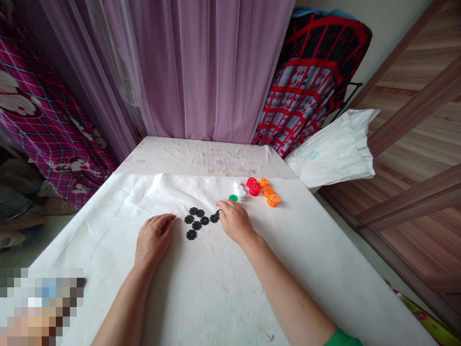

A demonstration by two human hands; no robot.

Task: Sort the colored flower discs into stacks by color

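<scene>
Several black snowflake-shaped plastic discs point(196, 225) lie loosely spread on the white cloth between my hands. My right hand point(235, 220) reaches in from the right, its fingers bent down over a black disc point(217, 214) at the edge of this group. A second black disc point(213, 218) lies partly against that one. To the left of the discs, my left hand point(154, 236) rests on the cloth with its fingers curled together; whether anything is inside them is hidden. Just beyond my right fingertips sits a green disc point(233, 197), beside a pile of white discs point(239, 190).
Red discs point(253, 186) and orange discs point(268, 191) form piles farther right on the white-covered table point(309, 250). A white plastic bag point(334, 149) hangs by the right edge. Purple curtains point(216, 72) close off the far side. A blurred-out patch point(39, 307) covers the lower left corner.
</scene>
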